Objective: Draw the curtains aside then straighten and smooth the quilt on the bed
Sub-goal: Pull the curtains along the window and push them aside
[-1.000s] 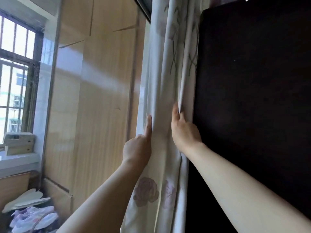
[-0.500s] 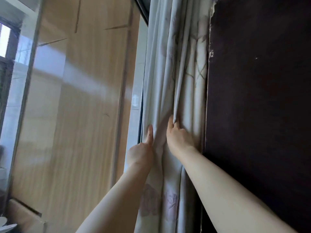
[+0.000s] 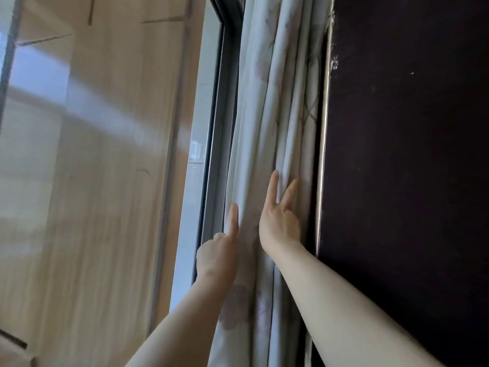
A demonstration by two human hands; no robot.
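A pale wood-grain wall panel (image 3: 105, 181) is filling the left side of the view, with a band of light lying across its glossy face. Just right of it, a grey metal window frame (image 3: 219, 128) is running upright.

The left hand (image 3: 218, 252) is reaching up beside that frame. Its fingers are curling in and its thumb is lying straight up against the left edge of the white cloth curtain with a faint flower print (image 3: 264, 102), so its grip is clenching that edge. The fingertips themselves are hiding behind the cloth.

The curtain is hanging gathered in tight upright folds, sitting between the window frame and the board on the right. A faded pink rose print (image 3: 235, 305) is showing low on it.

The right hand (image 3: 277, 226) is pressing flat on the folds, its grip released, with straight fingers (image 3: 272, 186) pointing upward and one fold passing between two of them.

A dark brown, nearly black flat board (image 3: 410, 181) is taking up the right side, touching the curtain's right edge.
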